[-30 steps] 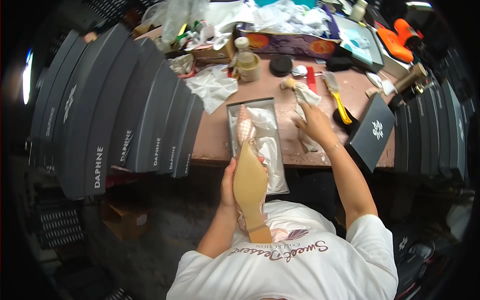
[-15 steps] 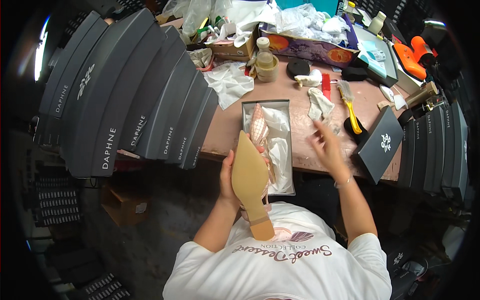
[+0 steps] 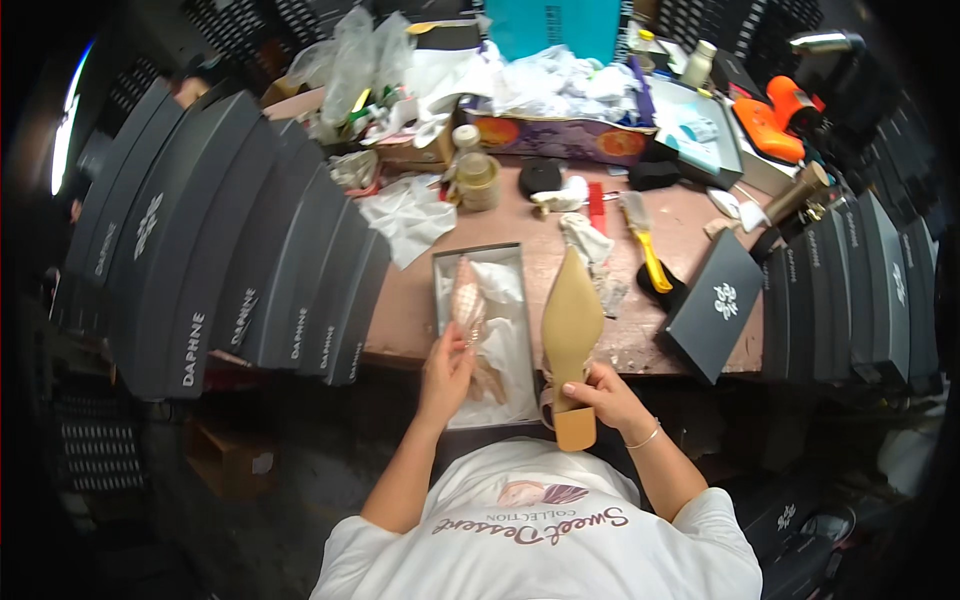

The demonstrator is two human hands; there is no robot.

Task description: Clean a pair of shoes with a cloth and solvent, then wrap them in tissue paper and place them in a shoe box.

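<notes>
The right hand (image 3: 610, 398) is closed around the heel end of a pale-soled shoe (image 3: 573, 315), thumb on the sole, just right of the open box (image 3: 527, 325). Left hand (image 3: 446, 382) is half-curled at the pink shoe (image 3: 467, 298) inside; can't tell if it's gripping. Box pokes past the front edge of the table (image 3: 408, 310), with bare tabletop between held shoe and dark flat box (image 3: 712, 305).

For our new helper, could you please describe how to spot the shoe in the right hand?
At the near edge of the pinkish table is an open grey shoebox. Just right of it, the right hand holds the shoe; its tan sole faces the camera, whereas the other shoe shows its pink upper.
</notes>
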